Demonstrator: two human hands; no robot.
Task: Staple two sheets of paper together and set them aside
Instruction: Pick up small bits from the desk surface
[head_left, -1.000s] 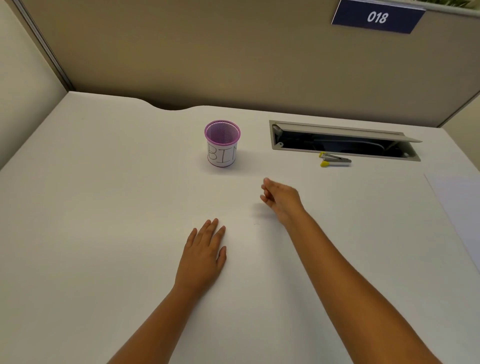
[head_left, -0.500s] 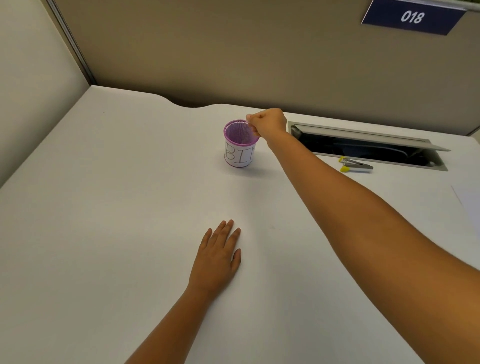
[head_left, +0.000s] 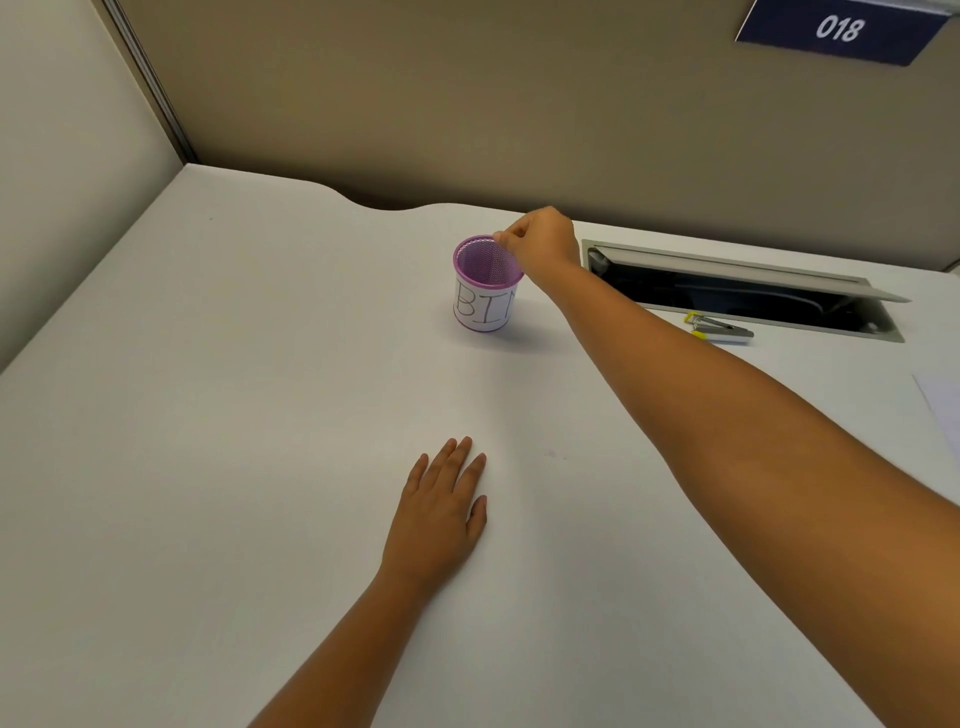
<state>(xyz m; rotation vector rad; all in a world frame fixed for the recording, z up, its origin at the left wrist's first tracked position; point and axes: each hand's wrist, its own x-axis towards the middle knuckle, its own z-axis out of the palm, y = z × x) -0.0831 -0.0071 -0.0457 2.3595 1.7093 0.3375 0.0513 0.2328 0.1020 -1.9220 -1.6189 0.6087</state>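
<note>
My right hand (head_left: 545, 244) reaches far across the white desk (head_left: 208, 415). Its fingertips are pinched together at the far rim of a purple mesh cup (head_left: 483, 306) with a white label reading "BIN". Nothing shows between the fingers. My left hand (head_left: 441, 514) lies flat, palm down, on the desk nearer to me, fingers stretched out. A small grey stapler with yellow ends (head_left: 719, 327) lies to the right of the cup, partly behind my right forearm. The corner of a white sheet of paper (head_left: 943, 405) shows at the right edge.
An open cable tray with a raised grey lid (head_left: 727, 260) is set into the desk behind the stapler. Beige partition walls close off the back and left. A blue sign reading "018" (head_left: 836, 31) hangs at the top right.
My right hand moved from the desk's middle up to the purple cup with pinched fingers, and now holds at its rim. My left hand stayed flat. The view shifted left.
</note>
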